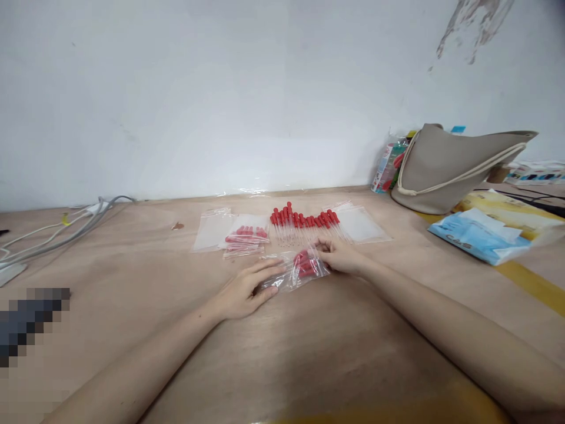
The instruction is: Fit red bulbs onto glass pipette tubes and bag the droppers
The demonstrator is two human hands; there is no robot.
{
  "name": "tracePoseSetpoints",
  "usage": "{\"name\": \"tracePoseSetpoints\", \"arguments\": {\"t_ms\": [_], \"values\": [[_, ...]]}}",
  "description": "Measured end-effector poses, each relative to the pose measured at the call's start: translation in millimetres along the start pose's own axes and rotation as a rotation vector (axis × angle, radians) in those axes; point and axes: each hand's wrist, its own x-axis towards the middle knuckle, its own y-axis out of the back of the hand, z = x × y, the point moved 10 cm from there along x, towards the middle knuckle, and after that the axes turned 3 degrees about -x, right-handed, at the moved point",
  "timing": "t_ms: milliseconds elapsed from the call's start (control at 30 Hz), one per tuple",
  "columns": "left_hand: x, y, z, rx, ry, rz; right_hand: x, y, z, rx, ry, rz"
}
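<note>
A small clear plastic bag point(296, 271) with several red-capped droppers inside lies on the wooden table point(282, 353). My left hand point(247, 290) lies flat on the bag's left end, fingers stretched out. My right hand point(339, 254) pinches the bag's right end, fingers curled together. Just behind them a row of loose red-capped droppers point(304, 222) lies fanned out. Left of that row sit filled bags of droppers point(245, 237) and an empty clear bag point(210, 229). Another empty clear bag point(365, 225) lies to the right.
A grey bucket bag point(445, 171) stands at the back right, colourful packets point(388, 165) behind it. A blue tissue pack point(479, 235) lies at the right. Grey cables point(66, 227) run along the back left. The white wall bounds the table's far edge.
</note>
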Motion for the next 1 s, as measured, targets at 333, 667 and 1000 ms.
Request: {"name": "tracePoseSetpoints", "arguments": {"t_ms": [333, 667, 1000], "values": [[1, -5, -1, 0.066, -0.018, -0.049, -15, -1, -6, -0.270, -0.042, -0.161], [0, -6, 1, 0.094, -0.017, -0.056, -17, -6, -13, -0.053, -0.028, -0.165], [0, -8, -2, 0.109, 0.001, -0.076, -15, -10, -2, 0.020, -0.099, -0.093]]}}
